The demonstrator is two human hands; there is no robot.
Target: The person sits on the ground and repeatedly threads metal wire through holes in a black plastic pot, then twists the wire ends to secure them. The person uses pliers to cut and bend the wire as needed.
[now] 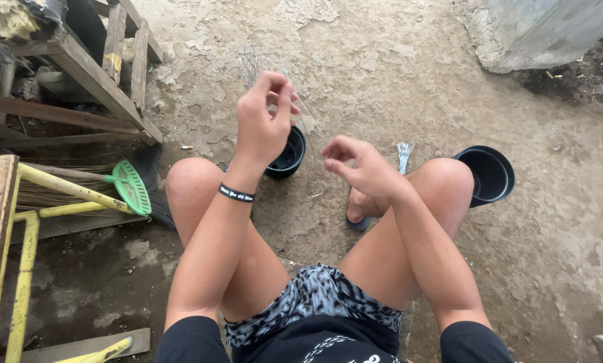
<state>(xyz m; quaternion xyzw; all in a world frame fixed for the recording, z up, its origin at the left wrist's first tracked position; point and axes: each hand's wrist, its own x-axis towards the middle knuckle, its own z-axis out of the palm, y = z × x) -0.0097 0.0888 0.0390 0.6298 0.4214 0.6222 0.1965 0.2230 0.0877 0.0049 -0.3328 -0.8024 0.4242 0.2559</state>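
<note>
Soft even daylight, no glare. Dirt floor [395,81] brightest at top, left side and foreground dimmer. Shadows faint. Focus sharp centrally; mild wide-angle stretch at edges.

My wristband [237,193] is black with white marks; my shorts [315,299] carry a grey-and-black leopard print. Both plastic pots [289,156] [489,175] are black, the broom head [131,186] bright green, the metal frame [26,269] yellow, the dirt floor [395,74] grey-brown.
</note>
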